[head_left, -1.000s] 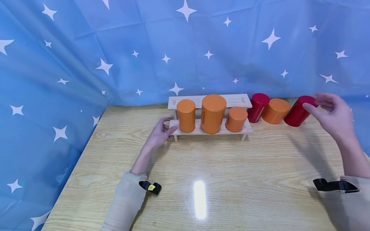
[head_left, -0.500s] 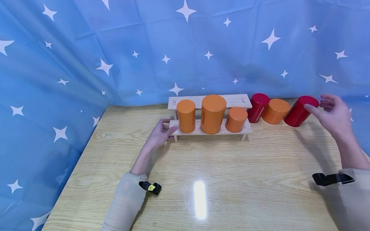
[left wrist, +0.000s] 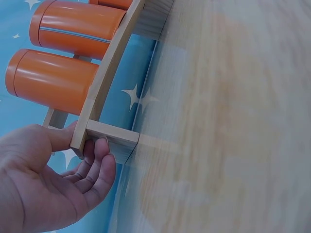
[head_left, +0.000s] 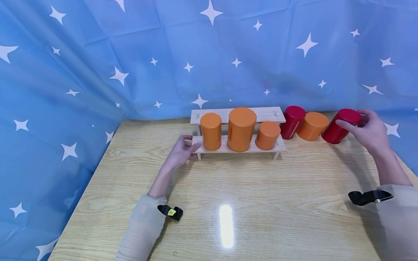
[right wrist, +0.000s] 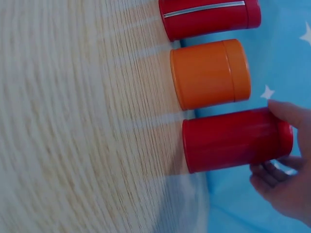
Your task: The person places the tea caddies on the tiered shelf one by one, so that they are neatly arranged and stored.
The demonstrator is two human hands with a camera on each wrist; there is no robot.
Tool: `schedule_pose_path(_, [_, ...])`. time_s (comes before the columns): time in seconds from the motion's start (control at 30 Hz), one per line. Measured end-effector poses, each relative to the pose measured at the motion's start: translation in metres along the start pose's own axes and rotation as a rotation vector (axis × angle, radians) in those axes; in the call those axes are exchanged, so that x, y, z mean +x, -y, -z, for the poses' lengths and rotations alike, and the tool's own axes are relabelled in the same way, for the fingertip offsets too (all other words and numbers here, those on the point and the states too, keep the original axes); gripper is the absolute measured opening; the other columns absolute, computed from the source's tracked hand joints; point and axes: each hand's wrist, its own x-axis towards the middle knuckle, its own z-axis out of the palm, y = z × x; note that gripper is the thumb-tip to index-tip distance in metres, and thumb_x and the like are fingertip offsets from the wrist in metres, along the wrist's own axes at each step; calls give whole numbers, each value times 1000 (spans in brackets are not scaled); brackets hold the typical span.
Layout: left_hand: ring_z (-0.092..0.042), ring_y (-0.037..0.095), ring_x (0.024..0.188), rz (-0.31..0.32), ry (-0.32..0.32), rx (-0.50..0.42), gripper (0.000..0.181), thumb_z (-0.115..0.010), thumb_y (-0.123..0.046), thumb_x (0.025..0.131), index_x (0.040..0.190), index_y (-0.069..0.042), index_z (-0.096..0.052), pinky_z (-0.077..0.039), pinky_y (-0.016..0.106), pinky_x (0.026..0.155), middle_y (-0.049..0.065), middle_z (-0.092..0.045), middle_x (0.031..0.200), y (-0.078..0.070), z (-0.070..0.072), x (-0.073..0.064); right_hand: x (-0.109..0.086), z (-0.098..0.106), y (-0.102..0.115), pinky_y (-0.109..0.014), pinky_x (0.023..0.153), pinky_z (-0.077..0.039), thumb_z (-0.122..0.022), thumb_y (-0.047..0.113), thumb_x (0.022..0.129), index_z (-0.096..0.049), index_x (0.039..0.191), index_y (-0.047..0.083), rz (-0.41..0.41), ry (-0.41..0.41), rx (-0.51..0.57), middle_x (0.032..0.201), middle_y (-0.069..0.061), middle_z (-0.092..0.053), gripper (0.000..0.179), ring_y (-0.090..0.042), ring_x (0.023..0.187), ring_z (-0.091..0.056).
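On the left, my left hand [head_left: 180, 150] holds the end of a two-step wooden shelf [head_left: 224, 143], thumb over the lower board and fingers curled under it beside the leg [left wrist: 114, 133]. Three orange canisters of different sizes stand on the lower step: a medium one [head_left: 210, 132], a tall wide one [head_left: 241, 132] and a small one [head_left: 267, 137]. At the right, my right hand [head_left: 375, 133] grips a red canister [head_left: 337, 127] near its lid, thumb on one side and fingers on the other. This canister's base is at the table in the right wrist view.
Between the shelf and the gripped canister stand a slimmer red canister [head_left: 292, 123] and a short orange canister [head_left: 311, 127]. A blue star-patterned cloth [head_left: 169, 54] hangs behind the wooden table [head_left: 261, 203]. The shelf's upper board [head_left: 212, 114] lies behind the orange canisters.
My right hand has moved left and closed around the red canister's lid end, from beside it. My left hand and the shelf have stayed in place.
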Motion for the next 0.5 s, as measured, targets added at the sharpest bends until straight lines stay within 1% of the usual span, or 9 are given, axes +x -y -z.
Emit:
schedule_pose_path(0.13, [-68, 35, 90, -2, -2, -9, 55, -65, -20, 101, 142, 2, -36, -59, 40, 88, 19, -56, 111, -1, -1, -2, 1, -1, 0, -11, 57, -42, -68, 51, 93, -24, 157, -2, -7, -3, -15, 122, -10, -46, 95, -7, 93, -41])
schedule_pose_path(0.23, [-68, 33, 89, -1, -2, -13, 54, -65, -20, 101, 142, 2, -36, -59, 40, 88, 18, -55, 110, -1, -1, -2, 0, 0, 1, -11, 57, -42, -69, 52, 92, -26, 156, -3, -30, -20, -7, 116, -2, -46, 95, -5, 90, -41])
schedule_pose_path(0.4, [-67, 30, 87, 0, -6, -7, 54, -64, -19, 102, 143, 1, -36, -60, 38, 87, 17, -55, 108, -1, -1, -1, -5, 0, 10, -8, 59, -40, -72, 52, 89, -32, 155, -1, -65, -113, 16, 108, 12, -44, 93, 1, 85, -40])
schedule_pose_path(0.5, [-68, 31, 87, -3, -6, 2, 53, -64, -19, 102, 143, 1, -36, -60, 38, 87, 17, -55, 108, 0, -1, 0, -8, 1, 18, -6, 61, -37, -71, 53, 90, -34, 154, 2, -72, -174, 21, 108, 17, -43, 90, 5, 84, -39])
